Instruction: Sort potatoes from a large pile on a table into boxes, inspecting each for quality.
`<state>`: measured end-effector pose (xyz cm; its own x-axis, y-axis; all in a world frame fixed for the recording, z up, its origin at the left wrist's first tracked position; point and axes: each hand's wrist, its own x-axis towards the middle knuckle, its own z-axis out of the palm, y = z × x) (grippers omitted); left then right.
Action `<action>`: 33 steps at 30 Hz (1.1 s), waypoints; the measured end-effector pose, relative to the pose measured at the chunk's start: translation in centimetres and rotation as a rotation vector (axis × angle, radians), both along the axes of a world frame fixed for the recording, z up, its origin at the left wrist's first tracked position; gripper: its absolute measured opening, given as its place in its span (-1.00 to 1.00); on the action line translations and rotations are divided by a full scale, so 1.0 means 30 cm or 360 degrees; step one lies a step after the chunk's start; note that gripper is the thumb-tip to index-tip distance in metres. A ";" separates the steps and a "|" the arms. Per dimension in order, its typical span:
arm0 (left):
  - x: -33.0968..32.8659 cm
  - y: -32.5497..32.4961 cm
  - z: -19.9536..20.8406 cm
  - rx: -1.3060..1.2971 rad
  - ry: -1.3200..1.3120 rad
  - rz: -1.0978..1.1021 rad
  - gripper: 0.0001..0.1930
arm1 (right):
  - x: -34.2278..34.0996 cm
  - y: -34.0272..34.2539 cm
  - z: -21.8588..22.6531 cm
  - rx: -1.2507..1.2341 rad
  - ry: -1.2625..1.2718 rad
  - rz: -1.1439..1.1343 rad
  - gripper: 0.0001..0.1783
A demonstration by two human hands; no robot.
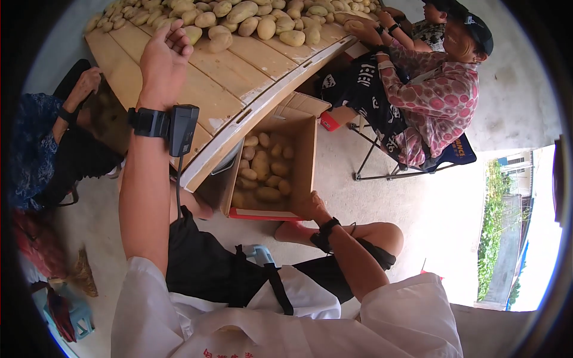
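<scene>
My left hand [165,52] is raised over the near left part of the wooden table, its fingers curled in loosely with nothing visible in them. Just beyond those fingers lies a greenish potato [193,34], at the edge of the potato pile [265,27]. Below the table's edge, a cardboard box [306,161] stands between my knees and the table with several potatoes [261,166] inside. My right hand [313,206] grips the box's near right corner; some of its fingers are hidden behind the wall. Black bands with a device sit on my left wrist.
The plank table [239,77] has a raised pale edge. At right, a person in a patterned shirt [430,101] sits on a folding chair [456,152], with another person beyond. Another person [39,149] sits at left. A light blue stool [77,313] stands at lower left.
</scene>
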<state>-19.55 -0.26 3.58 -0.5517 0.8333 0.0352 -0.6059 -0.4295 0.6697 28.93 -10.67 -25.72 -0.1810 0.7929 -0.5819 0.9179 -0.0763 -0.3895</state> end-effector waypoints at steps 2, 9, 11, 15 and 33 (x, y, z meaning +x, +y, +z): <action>-0.037 -0.014 -0.007 0.0001 0.0014 0.0015 -0.81 | -0.066 -0.048 -0.062 0.0269 -0.0253 -0.0325 -0.60; -0.047 -0.015 -0.031 0.0039 -0.0034 -0.0015 -0.78 | 0.018 -0.016 -0.117 0.0518 -0.0533 0.1135 -0.76; -0.070 -0.023 -0.032 0.0058 -0.0058 0.0024 -0.76 | 0.005 -0.024 -0.059 0.0716 -0.0687 0.1557 -0.75; -0.205 -0.025 -0.083 0.0187 -0.0032 -0.0044 -0.75 | -0.018 -0.026 0.034 0.0624 -0.0773 0.1653 -0.63; -0.169 -0.094 -0.058 0.0164 -0.0315 0.0138 -0.76 | 0.318 0.029 -0.398 0.0541 0.0190 0.0068 -0.80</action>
